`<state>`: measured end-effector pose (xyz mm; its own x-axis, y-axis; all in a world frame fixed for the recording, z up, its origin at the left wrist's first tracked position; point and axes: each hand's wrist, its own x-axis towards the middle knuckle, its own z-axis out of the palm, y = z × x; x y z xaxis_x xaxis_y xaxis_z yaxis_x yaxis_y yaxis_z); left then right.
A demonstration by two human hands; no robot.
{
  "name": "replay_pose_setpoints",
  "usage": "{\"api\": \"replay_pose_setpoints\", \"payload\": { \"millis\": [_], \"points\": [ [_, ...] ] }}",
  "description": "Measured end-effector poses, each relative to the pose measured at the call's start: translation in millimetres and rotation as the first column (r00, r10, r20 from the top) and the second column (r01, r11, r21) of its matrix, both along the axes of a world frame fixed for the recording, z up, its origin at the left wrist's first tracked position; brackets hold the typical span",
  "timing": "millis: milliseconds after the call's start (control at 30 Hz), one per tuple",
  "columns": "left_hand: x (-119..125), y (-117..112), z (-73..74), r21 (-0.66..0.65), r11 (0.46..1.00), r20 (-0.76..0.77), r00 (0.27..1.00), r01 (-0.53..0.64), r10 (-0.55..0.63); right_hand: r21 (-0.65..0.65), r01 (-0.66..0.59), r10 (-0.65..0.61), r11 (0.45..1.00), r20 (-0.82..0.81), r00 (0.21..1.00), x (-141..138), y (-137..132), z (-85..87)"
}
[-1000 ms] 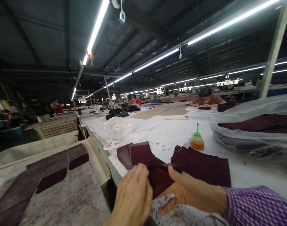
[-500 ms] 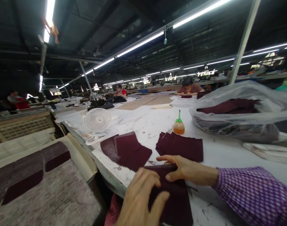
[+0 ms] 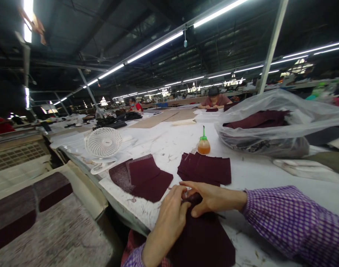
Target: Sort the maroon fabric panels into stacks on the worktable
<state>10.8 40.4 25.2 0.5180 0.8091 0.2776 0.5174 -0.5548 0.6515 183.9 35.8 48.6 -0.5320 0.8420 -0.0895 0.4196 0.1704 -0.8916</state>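
Note:
A dark maroon fabric piece (image 3: 205, 241) lies on the white table's front edge, close to me. My left hand (image 3: 172, 209) is closed on its far left corner, thumb and fingers bunched together. Touching the same far edge, my right hand (image 3: 209, 198) has its thumb on top and its fingers curled over the raised cloth. The fingertips of both hands nearly meet, and what lies between them is partly hidden. Just beyond are a stack of maroon fabric pieces (image 3: 208, 168) and, to the left, another group of maroon pieces (image 3: 149, 178), one with a greyish speckled face.
A white fan (image 3: 104, 142) stands at the left table edge. Behind the stacks sits a small oil bottle (image 3: 203, 145) with a green spout. A clear plastic bag (image 3: 269, 137) of fabric bulges at right. Left is a box (image 3: 60, 226) topped with fabric. People work farther back.
My left hand has moved forward to the cloth's far edge, beside my right hand, and its fingers have closed. The far edge is now bunched up. The view has shifted slightly right.

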Motion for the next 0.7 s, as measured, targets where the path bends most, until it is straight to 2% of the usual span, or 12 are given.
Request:
{"api": "replay_pose_setpoints", "payload": {
  "millis": [100, 200, 267, 333, 433, 700],
  "points": [
    [4, 3, -10.6, 0.055, 0.998, -0.065, 0.998, -0.002, 0.006, 0.180, 0.021, -0.059, 0.983, 0.208, 0.976, 16, 3, 9.7],
    [6, 7, -13.1, 0.079, 0.997, -0.117, 0.993, -0.008, 0.017, 0.414, 0.018, -0.165, 0.910, 0.322, 0.932, 30, 10, 14.8],
    [7, 8, -12.8, 0.081, 0.997, -0.111, 0.994, -0.007, 0.016, 0.498, -0.052, -0.159, 0.865, 0.371, 0.915, 36, 16, 11.4],
    [7, 8, -12.7, 0.089, 0.996, -0.090, 0.996, -0.003, 0.011, 0.532, -0.136, -0.119, 0.836, 0.417, 0.901, 40, 20, 5.1],
    [6, 8, -13.4, 0.099, 0.995, -0.074, 0.997, 0.008, 0.000, 0.531, -0.206, -0.067, 0.822, 0.450, 0.891, 42, 23, -1.7],
    [5, 8, -15.6, 0.126, 0.992, -0.091, 0.996, 0.014, -0.003, 0.535, -0.217, -0.099, 0.816, 0.500, 0.860, 37, 19, -0.6]
  ]
}}
